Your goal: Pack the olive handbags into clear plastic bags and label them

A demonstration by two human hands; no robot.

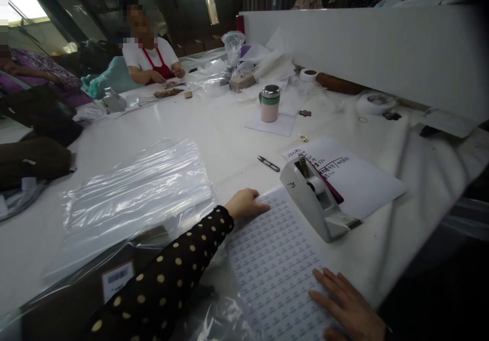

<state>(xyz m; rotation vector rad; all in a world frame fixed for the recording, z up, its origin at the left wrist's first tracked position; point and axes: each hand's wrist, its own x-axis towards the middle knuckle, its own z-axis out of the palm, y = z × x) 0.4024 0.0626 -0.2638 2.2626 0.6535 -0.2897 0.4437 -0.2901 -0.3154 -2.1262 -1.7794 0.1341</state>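
A white sheet of small printed labels (277, 264) lies on the table in front of me. At its top left edge rests my left hand (244, 204), thumb lying on the paper and apart from the fingers, which are partly hidden. My right hand (346, 300) lies flat over the sheet's lower right side with its fingers spread. Just right of the sheet stands a grey tape dispenser (317, 198). Small black thread snips (268, 164) lie beyond the sheet's top edge. Under my left forearm is a bagged dark item with a barcode label (117, 280).
Clear plastic bags (141, 193) lie left of my hand. A handwritten paper (367, 188) sits behind the dispenser. Farther back, a pink and green mug (270, 104) stands on paper. A white panel (344, 46) borders the table. A co-worker (153, 58) works across from me.
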